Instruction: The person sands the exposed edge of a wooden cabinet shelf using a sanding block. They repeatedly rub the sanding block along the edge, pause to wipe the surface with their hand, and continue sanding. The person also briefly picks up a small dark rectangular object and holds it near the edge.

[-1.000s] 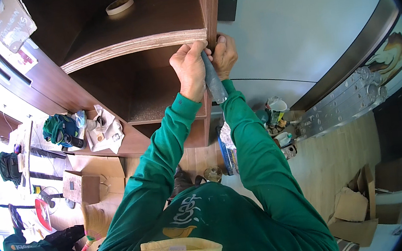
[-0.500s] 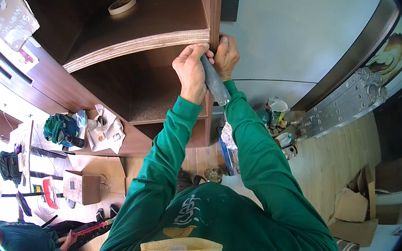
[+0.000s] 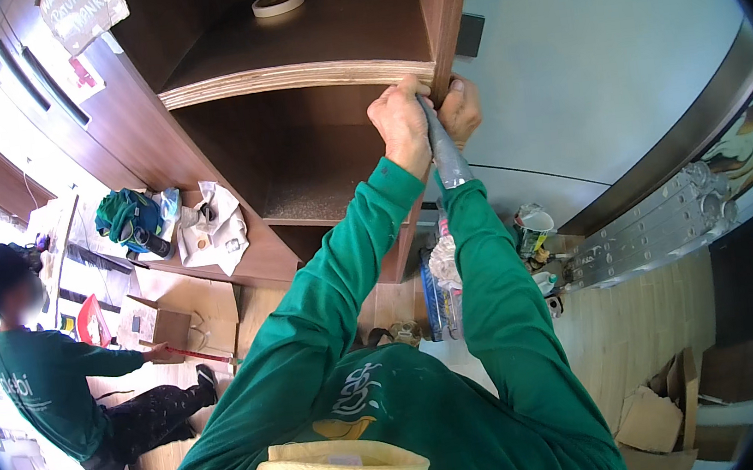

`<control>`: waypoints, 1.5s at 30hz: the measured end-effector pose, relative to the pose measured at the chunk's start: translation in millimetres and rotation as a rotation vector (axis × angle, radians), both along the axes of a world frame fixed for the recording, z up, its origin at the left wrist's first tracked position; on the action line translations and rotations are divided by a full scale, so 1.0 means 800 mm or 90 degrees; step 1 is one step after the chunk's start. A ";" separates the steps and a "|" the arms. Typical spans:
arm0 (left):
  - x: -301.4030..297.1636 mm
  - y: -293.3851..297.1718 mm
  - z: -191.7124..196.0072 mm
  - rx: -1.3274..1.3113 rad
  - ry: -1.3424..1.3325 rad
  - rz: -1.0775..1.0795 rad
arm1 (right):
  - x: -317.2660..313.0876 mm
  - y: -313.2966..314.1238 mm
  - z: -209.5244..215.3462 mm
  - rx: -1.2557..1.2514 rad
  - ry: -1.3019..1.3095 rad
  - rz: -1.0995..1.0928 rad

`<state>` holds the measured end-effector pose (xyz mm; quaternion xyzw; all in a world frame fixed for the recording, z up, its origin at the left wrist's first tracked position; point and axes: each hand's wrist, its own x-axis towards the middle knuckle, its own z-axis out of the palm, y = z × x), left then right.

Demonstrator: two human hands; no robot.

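Head view, the only one: L hand (image 3: 401, 125) is closed, fingertips pinched on the upper end of a narrow, flat, dark-grey strip (image 3: 448, 157) (material unclear), up at the R end of the shelf's curved, pale-and-brown layered front edge (image 3: 285, 82), right by the brown wood-grain upright panel (image 3: 451, 8). Strip slants down btwn the hands, its wider lower end over the green R sleeve (image 3: 501, 267); can't tell if it touches the cloth. R hand (image 3: 461, 112) is at the upright's lower front, fingers curled, mostly turned away; can't tell if it grips the strip, the panel or nothing. Progress, approx: work looks underway at this corner; bare layers show along the edge's visible length, so prob. no stretch of it is finished, tho how much is done vs. left can't be judged from here. Strip's lower part hangs free. Nearby: a flat off-white tape ring (image 3: 279, 9) lies on the dark-brown upper shelf (image 3: 353, 29), & pale specks dot the brown lower shelf board (image 3: 308, 201). Bkgd, far L: a co-worker in a dark-green shirt (image 3: 57, 369) holds a thin red stick (image 3: 200, 354) nr an open brown cardboard box (image 3: 159, 320).
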<state>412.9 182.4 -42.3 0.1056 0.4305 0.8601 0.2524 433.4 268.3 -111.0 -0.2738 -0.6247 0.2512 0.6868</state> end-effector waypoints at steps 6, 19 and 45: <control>-0.048 -0.078 -0.053 0.025 0.018 -0.111 | 0.000 -0.004 0.002 0.073 0.014 -0.038; -0.044 -0.405 -0.210 -0.351 -0.018 0.055 | 0.004 -0.031 -0.004 -0.012 -0.042 0.040; -0.303 -0.376 -0.099 0.139 -0.064 -0.075 | -0.223 -0.396 -0.044 -0.211 -0.050 0.417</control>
